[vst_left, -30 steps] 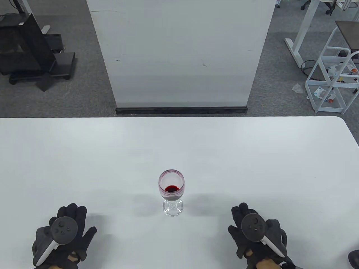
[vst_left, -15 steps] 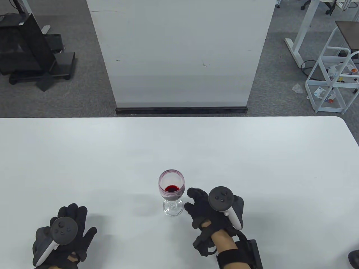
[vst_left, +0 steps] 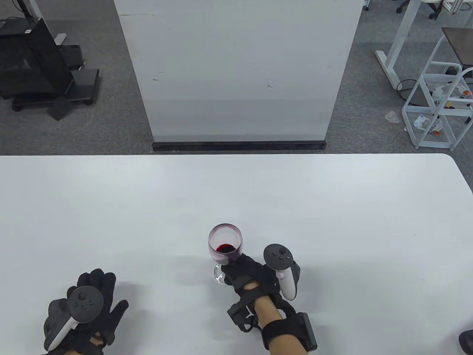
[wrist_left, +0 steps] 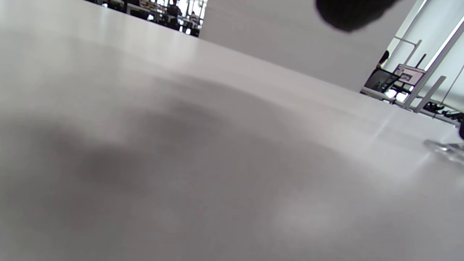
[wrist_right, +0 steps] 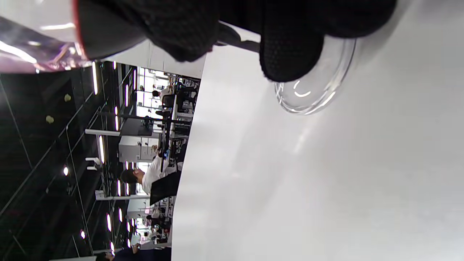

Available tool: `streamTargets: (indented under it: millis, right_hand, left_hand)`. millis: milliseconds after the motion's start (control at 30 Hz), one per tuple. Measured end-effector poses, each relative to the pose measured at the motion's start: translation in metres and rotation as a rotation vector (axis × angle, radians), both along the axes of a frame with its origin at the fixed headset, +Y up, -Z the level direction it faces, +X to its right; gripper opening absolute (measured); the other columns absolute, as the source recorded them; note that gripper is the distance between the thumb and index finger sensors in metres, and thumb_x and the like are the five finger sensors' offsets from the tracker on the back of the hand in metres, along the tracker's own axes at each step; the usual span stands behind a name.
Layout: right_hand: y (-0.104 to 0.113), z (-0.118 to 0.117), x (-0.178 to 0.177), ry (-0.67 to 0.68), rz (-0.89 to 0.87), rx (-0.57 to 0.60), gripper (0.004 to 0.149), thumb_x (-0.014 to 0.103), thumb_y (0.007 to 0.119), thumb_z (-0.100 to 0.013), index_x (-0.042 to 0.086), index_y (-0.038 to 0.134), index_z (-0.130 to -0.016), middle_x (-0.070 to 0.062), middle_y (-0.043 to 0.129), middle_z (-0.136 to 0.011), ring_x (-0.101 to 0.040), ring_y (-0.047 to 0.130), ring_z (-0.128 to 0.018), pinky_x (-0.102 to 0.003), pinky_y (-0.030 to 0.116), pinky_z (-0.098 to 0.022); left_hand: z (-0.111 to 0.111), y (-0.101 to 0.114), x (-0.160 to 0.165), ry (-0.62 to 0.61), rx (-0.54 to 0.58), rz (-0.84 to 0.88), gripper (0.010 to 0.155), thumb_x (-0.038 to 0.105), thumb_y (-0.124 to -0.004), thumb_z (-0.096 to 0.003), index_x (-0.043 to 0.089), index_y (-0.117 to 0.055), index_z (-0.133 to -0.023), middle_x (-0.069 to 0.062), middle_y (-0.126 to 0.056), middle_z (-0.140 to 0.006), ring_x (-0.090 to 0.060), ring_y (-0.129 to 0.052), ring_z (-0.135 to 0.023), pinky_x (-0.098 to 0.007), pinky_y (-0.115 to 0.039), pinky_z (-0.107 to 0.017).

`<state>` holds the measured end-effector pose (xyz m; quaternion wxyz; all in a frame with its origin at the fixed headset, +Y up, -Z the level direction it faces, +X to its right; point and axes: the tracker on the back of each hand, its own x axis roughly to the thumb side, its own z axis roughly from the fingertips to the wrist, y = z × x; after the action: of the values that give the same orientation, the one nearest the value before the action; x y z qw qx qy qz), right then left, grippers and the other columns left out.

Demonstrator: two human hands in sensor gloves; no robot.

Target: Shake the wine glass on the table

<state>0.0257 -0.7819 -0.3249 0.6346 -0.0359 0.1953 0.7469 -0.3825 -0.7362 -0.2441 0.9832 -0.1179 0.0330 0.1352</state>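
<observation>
A clear wine glass (vst_left: 225, 244) with a little red wine stands upright on the white table (vst_left: 332, 207), near the front middle. My right hand (vst_left: 236, 271) is wrapped around the stem under the bowl. In the right wrist view my fingers (wrist_right: 290, 43) close around the stem above the round foot (wrist_right: 319, 83), which rests on the table; the bowl with wine (wrist_right: 40, 40) shows at the top left. My left hand (vst_left: 87, 307) rests flat on the table at the front left, fingers spread, holding nothing. The glass foot (wrist_left: 447, 148) shows at the right edge of the left wrist view.
A white panel (vst_left: 238, 70) stands on the floor behind the table's far edge. A black stand (vst_left: 40, 70) is at the back left and a white rack (vst_left: 439, 100) at the back right, both off the table.
My right hand moved from the front right of the table leftward to the glass and closed around its stem. The glass stays in place. My left hand has not moved.
</observation>
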Motion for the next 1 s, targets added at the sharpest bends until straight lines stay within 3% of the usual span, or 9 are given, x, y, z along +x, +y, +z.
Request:
streamTargets:
  millis: [400, 633, 800, 1000]
  right_hand:
    - [-0.001, -0.0013, -0.0089, 0.036, 0.05, 0.006, 0.055, 0.035, 0.084, -0.049, 0.022, 0.059, -0.097, -0.008, 0.061, -0.104, -0.029, 0.081, -0.073, -0.04, 0.076, -0.045]
    - [-0.001, -0.0021, -0.0067, 0.019, 0.061, 0.005, 0.054, 0.035, 0.084, -0.049, 0.024, 0.06, -0.097, -0.008, 0.061, -0.104, -0.027, 0.082, -0.072, -0.04, 0.076, -0.046]
    - [0.0042, -0.0016, -0.0027, 0.001, 0.115, 0.033, 0.053, 0.032, 0.088, -0.045, 0.021, 0.067, -0.093, -0.01, 0.072, -0.098, -0.029, 0.087, -0.067, -0.042, 0.078, -0.042]
    - [0.0043, 0.0004, -0.0059, -0.01, 0.128, 0.031, 0.053, 0.033, 0.085, -0.048, 0.023, 0.063, -0.094, -0.009, 0.067, -0.1, -0.027, 0.085, -0.068, -0.042, 0.077, -0.044]
  left_hand:
    - [-0.0003, -0.0004, 0.0007, -0.003, -0.006, 0.003, 0.076, 0.059, -0.059, -0.046, 0.033, -0.018, -0.105, 0.004, -0.003, -0.113, -0.028, 0.005, -0.104, -0.049, 0.0, -0.074]
    - [-0.0002, 0.0001, 0.0, 0.004, -0.003, 0.008, 0.076, 0.059, -0.059, -0.046, 0.033, -0.018, -0.105, 0.004, -0.002, -0.113, -0.027, 0.005, -0.104, -0.049, 0.0, -0.074]
    - [-0.0001, -0.0001, 0.0002, 0.004, -0.006, 0.004, 0.076, 0.059, -0.059, -0.046, 0.033, -0.018, -0.105, 0.004, -0.002, -0.113, -0.027, 0.005, -0.104, -0.049, 0.0, -0.074]
    - [-0.0001, -0.0002, 0.0005, 0.0, -0.008, 0.006, 0.076, 0.059, -0.059, -0.0461, 0.033, -0.018, -0.105, 0.004, -0.002, -0.113, -0.027, 0.005, -0.104, -0.049, 0.0, -0.074]
